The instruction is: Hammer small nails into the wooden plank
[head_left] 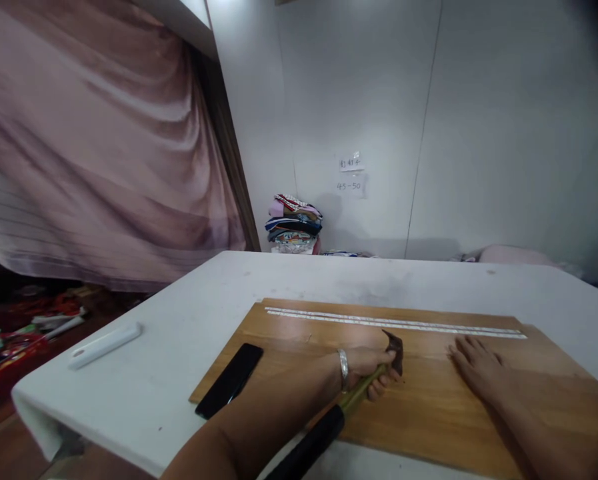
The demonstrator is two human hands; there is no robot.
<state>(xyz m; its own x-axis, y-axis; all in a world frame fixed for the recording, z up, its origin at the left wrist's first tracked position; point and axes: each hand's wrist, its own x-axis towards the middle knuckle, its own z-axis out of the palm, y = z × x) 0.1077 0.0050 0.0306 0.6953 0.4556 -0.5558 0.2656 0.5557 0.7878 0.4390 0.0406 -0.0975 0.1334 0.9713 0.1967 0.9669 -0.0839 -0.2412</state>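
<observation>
My left hand [373, 370], with a silver bracelet at the wrist, is wrapped round a claw hammer [353, 400] close to its head. The hammer has a rusty brown head, a yellowish shaft and a black grip that points toward me. Under the hammer head lies a brown wooden board [423, 407]. Flat on the board's right part rests my right hand [476, 367], fingers stretched out and holding nothing. Its fingertips are just below two narrow white patterned strips [393, 323] along the board's far side. Small dark specks show on the board near the hammer head.
A white table [179, 320] carries the board. A black phone [231, 380] lies across the board's left edge, and a white plastic handle-like object [106, 343] is further left. Folded clothes [295, 227] are stacked behind the table, before a pale wall. A pink curtain [103, 133] hangs left.
</observation>
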